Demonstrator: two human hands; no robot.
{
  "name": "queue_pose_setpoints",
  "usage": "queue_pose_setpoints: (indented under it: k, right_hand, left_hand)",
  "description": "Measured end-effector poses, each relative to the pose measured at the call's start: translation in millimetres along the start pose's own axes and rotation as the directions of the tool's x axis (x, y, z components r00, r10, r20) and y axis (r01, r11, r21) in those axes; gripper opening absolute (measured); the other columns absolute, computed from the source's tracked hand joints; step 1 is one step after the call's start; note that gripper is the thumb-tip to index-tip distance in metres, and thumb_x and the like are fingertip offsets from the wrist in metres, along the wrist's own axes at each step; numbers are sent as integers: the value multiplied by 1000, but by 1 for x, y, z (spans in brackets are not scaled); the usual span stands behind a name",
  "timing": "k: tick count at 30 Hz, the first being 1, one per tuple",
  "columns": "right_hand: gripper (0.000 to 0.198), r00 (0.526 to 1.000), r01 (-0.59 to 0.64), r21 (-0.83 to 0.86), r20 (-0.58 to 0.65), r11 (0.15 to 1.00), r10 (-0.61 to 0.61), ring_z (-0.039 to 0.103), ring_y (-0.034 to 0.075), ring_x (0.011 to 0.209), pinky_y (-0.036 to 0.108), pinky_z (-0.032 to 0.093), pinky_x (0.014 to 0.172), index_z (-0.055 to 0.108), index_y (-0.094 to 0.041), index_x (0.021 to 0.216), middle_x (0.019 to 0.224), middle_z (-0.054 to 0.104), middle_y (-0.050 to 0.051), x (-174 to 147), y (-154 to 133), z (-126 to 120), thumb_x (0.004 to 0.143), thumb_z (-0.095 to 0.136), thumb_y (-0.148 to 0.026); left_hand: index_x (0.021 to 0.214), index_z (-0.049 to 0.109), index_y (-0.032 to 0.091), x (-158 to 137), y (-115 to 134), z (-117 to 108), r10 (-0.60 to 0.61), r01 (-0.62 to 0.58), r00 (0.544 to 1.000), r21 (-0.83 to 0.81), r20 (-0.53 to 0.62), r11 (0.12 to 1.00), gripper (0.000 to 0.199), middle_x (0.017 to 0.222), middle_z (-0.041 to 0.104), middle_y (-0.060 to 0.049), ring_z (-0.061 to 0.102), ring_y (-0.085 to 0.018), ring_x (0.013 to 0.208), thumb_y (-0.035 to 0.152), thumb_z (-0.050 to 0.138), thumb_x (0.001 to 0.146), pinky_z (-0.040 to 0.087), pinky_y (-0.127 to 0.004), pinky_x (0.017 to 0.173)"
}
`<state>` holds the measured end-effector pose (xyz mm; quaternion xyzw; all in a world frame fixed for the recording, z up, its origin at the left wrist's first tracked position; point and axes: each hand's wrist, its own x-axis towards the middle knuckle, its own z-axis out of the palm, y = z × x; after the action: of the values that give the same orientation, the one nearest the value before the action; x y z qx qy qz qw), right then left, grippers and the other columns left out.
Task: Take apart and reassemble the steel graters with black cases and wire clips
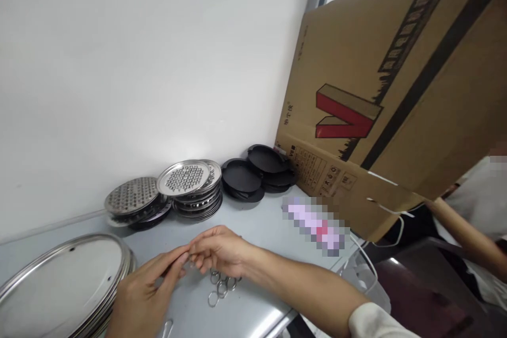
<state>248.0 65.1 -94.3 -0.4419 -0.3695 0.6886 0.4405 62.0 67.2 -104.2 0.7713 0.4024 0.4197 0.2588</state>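
Left hand, right hand meet at fingertips — cannot tell if gripping; metal rings partly covered — grater discs beyond.

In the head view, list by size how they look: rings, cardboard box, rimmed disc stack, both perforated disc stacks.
Cardboard box
Rimmed disc stack, though nearness enlarges it
Left perforated stack and right perforated stack: too alike to rank
Rings

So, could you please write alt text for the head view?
A person's left hand and right hand meet above a pale table, near small metal rings. Stacked perforated metal discs and black trays sit before the white wall; a cardboard box stands at right.
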Motion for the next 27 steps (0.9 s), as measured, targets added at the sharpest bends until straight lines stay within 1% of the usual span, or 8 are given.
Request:
queue_pose_setpoints:
  k: [4, 8, 12, 17, 21, 22, 24, 27]
  right_hand:
    - [18, 980, 145, -120, -116, 982, -159, 48, 6, 42, 17, 36, 39, 66, -13, 76, 52, 56, -4, 2, -6, -8, 64, 65, -27]
    - [17, 969, 190, -303, -93, 934, -227, 51, 10, 44, 20, 38, 41, 65, -14, 77, 54, 58, -3, 3, -14, -20, 70, 61, -29]
    - [10, 953, 246, -588, 0, 771, -303, 54, 11, 54, 21, 37, 52, 70, -14, 71, 56, 61, -2, -3, -23, -40, 66, 61, -15]
    - [20, 959, 280, -818, 212, 503, -190, 55, 12, 57, 22, 36, 58, 75, -14, 65, 57, 66, -2, -8, -34, -72, 57, 60, -5]
    - [23, 947, 318, -868, 309, 381, -84, 56, 12, 56, 21, 37, 56, 77, -13, 70, 59, 67, -1, -13, -39, -76, 63, 56, -7]
    - [23, 944, 324, -871, 323, 368, -66, 56, 12, 56, 21, 36, 55, 77, -13, 72, 59, 67, 0, -14, -41, -75, 66, 55, -9]
    - [25, 945, 322, -881, 318, 347, -69, 54, 12, 55, 21, 36, 54, 77, -13, 78, 61, 66, 0, -15, -42, -73, 72, 53, -12]
    - [22, 952, 304, -901, 275, 309, -133, 48, 11, 54, 21, 33, 52, 75, -14, 80, 61, 62, -2, -12, -41, -72, 78, 53, -18]
  left_hand:
    - [96, 73, 27, -6, 13, 16, 96, -95, 995, 58, -10, 994, 14, 78, 77, 4, 72, -15, 63, 31, 66, 85, 57, -20, 62]
    - [92, 70, 23, -7, 22, 28, 135, -149, 974, 66, 181, 987, 11, 85, 74, 1, 69, -14, 73, 22, 60, 90, 54, -22, 69]
    - [91, 70, 22, -4, 17, 26, 101, -140, 931, 89, 350, 986, 11, 92, 71, -2, 64, -17, 87, 18, 60, 90, 52, -28, 80]
    - [104, 71, 24, -4, 16, 21, 114, -166, 850, 56, 515, 984, 22, 97, 72, -1, 62, -17, 95, 13, 56, 91, 48, -29, 87]
    - [117, 67, 28, 0, 26, -14, -13, -60, 827, 111, 562, 992, 32, 109, 69, 0, 61, -16, 100, 14, 48, 94, 45, -27, 92]
    - [115, 68, 30, 0, 28, -27, -81, -11, 807, 152, 584, 988, 31, 108, 68, 1, 62, -16, 97, 16, 51, 92, 46, -26, 89]
    - [113, 68, 32, 1, 32, -53, -216, 64, 725, 249, 654, 966, 32, 105, 65, 2, 62, -17, 90, 22, 66, 82, 46, -25, 78]
    - [111, 67, 33, -2, 30, -74, -339, 68, 591, 374, 732, 925, 54, 98, 60, 3, 60, -18, 80, 25, 82, 60, 42, -24, 64]
